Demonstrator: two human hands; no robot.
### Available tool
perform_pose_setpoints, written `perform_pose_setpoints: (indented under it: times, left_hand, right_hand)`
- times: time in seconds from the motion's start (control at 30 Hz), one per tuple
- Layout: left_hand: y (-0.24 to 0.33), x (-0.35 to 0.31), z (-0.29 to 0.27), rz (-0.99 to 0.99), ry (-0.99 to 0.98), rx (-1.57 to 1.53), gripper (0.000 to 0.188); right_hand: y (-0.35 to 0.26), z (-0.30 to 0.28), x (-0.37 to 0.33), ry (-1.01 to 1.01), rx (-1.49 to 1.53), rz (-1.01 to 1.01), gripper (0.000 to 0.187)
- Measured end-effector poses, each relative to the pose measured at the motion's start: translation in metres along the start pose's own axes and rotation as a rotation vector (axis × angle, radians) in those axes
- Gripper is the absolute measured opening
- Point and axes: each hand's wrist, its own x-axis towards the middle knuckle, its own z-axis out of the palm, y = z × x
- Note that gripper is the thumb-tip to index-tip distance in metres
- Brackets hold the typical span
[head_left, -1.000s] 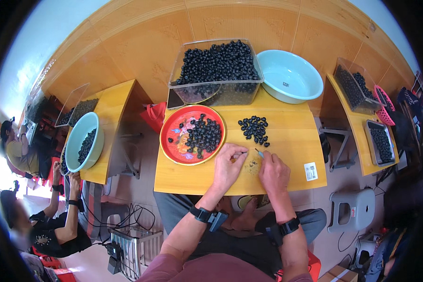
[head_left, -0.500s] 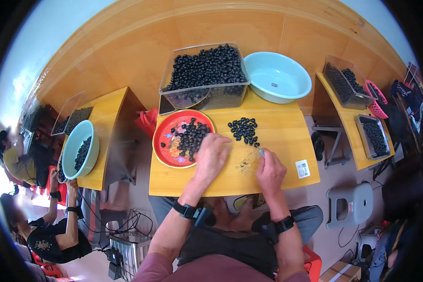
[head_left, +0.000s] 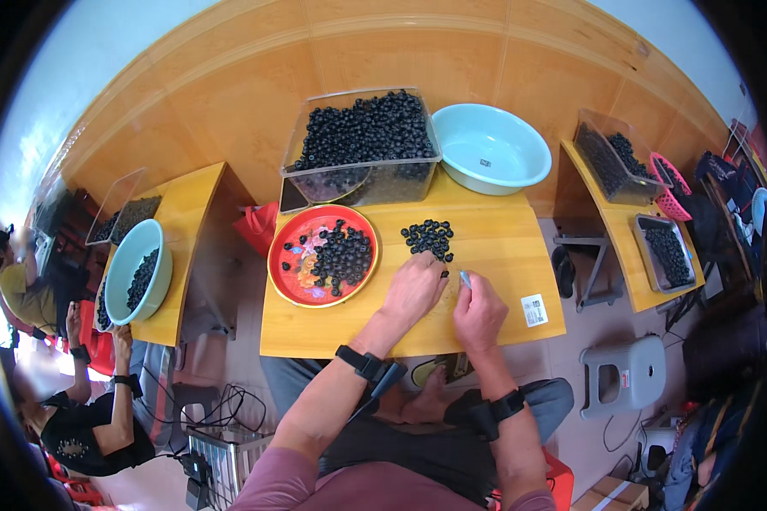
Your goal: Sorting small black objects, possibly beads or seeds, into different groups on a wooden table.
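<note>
My left hand (head_left: 414, 288) is over the middle of the yellow table, fingers pinched on a small glossy black round piece (head_left: 445, 274), like a bead or berry. Close beside it, my right hand (head_left: 479, 312) grips a slim tool with a light blue end (head_left: 465, 278); the rest of the tool is hidden. Just beyond both hands lies a loose pile of the same black pieces (head_left: 428, 236). To the left, a round red tray (head_left: 279, 281) with a floral pattern holds many more of them.
A clear plastic bin (head_left: 362, 183) heaped with black pieces stands at the back, with a light blue basin (head_left: 533, 166) to its right. A white label (head_left: 534, 310) is stuck near the table's right edge. A grey stool (head_left: 624, 375) stands right. At left, another person sits by a blue-green basin (head_left: 158, 298).
My left hand has moved right from the red tray's edge to meet the right hand, now with a black piece in its fingers. My right hand has shifted slightly left in view.
</note>
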Motion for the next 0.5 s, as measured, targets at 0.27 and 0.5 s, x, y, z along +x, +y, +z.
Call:
perform_pose_setpoints:
  times: [0.27, 0.5]
  left_hand:
    - [-0.005, -0.026, -0.012, -0.296, 0.149, -0.394, 0.026]
    - [-0.020, -0.044, 0.002, -0.528, 0.274, -0.872, 0.025]
  right_hand:
    - [0.010, 0.004, 0.017, -0.156, -0.094, -0.001, 0.011]
    - [0.010, 0.009, 0.003, -0.204, -0.237, -0.138, 0.006]
